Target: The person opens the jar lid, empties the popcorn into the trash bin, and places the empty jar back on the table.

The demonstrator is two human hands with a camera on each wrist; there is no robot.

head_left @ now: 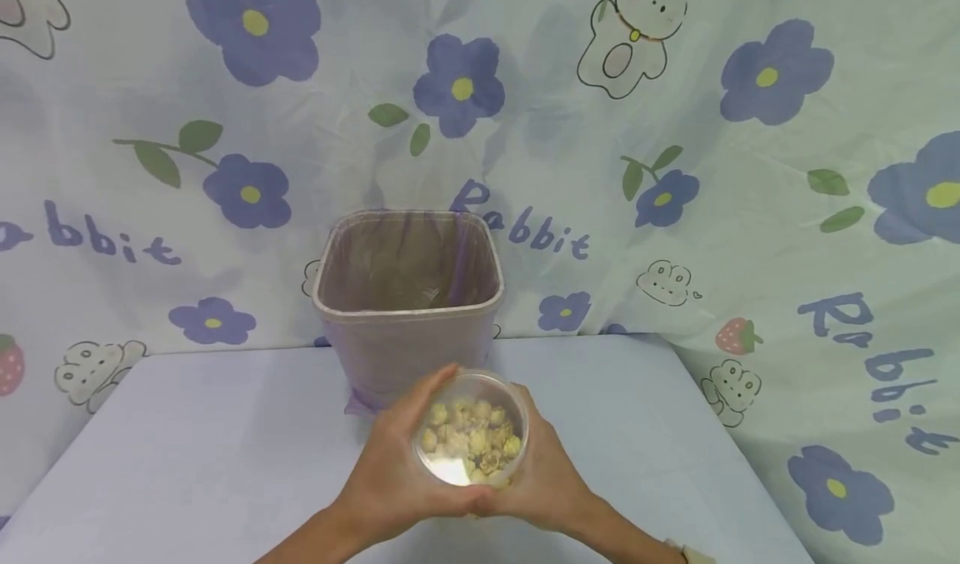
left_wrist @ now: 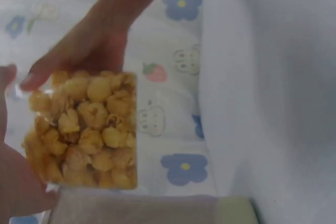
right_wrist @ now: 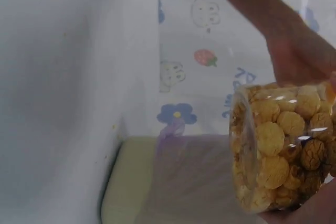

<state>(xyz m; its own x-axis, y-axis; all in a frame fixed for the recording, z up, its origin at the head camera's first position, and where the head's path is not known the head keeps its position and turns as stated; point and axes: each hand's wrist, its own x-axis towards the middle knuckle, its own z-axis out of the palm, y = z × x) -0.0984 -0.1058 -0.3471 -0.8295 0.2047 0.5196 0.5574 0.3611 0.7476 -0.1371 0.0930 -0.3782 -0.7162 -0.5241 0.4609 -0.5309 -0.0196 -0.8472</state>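
Both hands hold one clear plastic jar of popcorn (head_left: 472,439), its round transparent lid tilted up toward the head camera. My left hand (head_left: 393,464) curves round the jar's left side, and my right hand (head_left: 551,472) grips the right side. The two thumbs meet at the near edge of the lid. Through the clear wall in the left wrist view, the round yellow-brown popcorn (left_wrist: 92,129) fills much of the jar. The right wrist view shows the jar's flat base (right_wrist: 244,150) on its side facing the tabletop. Fingers behind the jar are partly hidden.
Just beyond the hands, a square bin (head_left: 408,331) lined with a thin purple bag stands on the white table (head_left: 225,447). A cloth (head_left: 360,147) printed with flowers and rabbits hangs behind the table and along its right side.
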